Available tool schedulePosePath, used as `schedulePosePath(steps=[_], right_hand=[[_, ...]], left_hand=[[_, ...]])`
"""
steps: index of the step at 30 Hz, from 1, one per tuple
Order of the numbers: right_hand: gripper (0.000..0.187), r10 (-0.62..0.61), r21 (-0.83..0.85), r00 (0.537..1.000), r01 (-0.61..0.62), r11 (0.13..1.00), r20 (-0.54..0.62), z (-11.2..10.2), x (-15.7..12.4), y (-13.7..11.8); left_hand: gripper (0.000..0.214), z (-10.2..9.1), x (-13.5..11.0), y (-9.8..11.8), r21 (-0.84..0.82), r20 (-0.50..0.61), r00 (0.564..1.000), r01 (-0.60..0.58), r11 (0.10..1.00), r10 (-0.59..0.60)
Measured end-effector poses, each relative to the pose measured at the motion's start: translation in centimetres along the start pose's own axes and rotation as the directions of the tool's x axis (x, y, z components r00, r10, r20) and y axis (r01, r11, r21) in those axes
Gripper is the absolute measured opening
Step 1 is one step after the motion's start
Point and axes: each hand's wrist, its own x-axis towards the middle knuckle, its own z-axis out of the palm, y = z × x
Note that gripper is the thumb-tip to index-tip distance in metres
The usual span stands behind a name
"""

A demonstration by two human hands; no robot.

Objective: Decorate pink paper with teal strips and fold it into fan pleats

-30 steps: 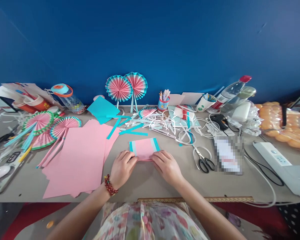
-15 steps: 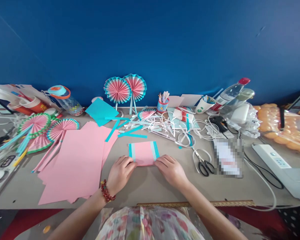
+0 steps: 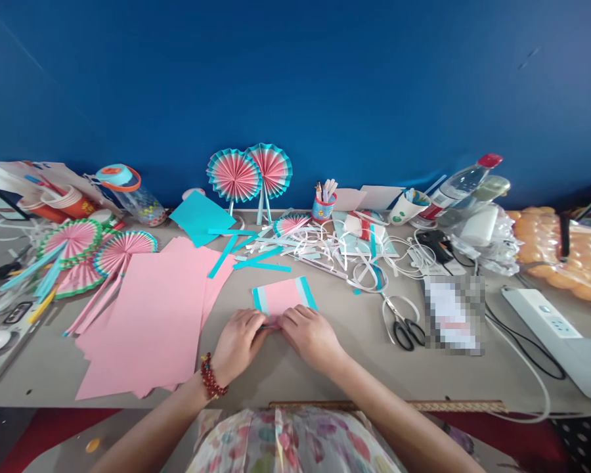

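A small pink sheet of paper point(image 3: 282, 295) with pale and teal bands down its two sides lies in front of me, its near edge folded. At the left of that edge, my left hand point(image 3: 240, 338) pinches the fold. My right hand point(image 3: 309, 336) is close beside it, fingers bent and pressed on the same edge nearer the middle. Both hands cover much of the fold. To the left lies a stack of larger pink sheets point(image 3: 152, 322). Teal strips point(image 3: 262, 263) and a teal sheet point(image 3: 201, 218) rest beyond the paper.
Two pleated paper fans point(image 3: 234, 176) stand against the blue wall; more fans point(image 3: 125, 253) lie at left. White paper scraps point(image 3: 320, 244) spread behind the work. Scissors point(image 3: 408, 332), a glue gun point(image 3: 436, 246), a water bottle point(image 3: 460, 184) and a power strip point(image 3: 546, 315) are at right.
My right hand has slid left along the near edge, coming close to my left hand. The paper's right side has tilted slightly, and the view has shifted a little.
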Motion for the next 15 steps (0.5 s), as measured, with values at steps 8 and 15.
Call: schedulePosePath(steps=[8,15], right_hand=[[0.010,0.018,0.092,0.999,-0.015,0.996,-0.030,0.46,-0.48,0.26],[0.016,0.039,0.163,0.998,-0.045,0.986,0.043,-0.05,0.23,0.59]], left_hand=[[0.011,-0.40,-1.07,-0.33,-0.002,-0.034,0.999,0.041,0.999,-0.041],[0.010,-0.97,-0.77,-0.69,-0.030,-0.032,0.997,0.074,0.997,-0.075]])
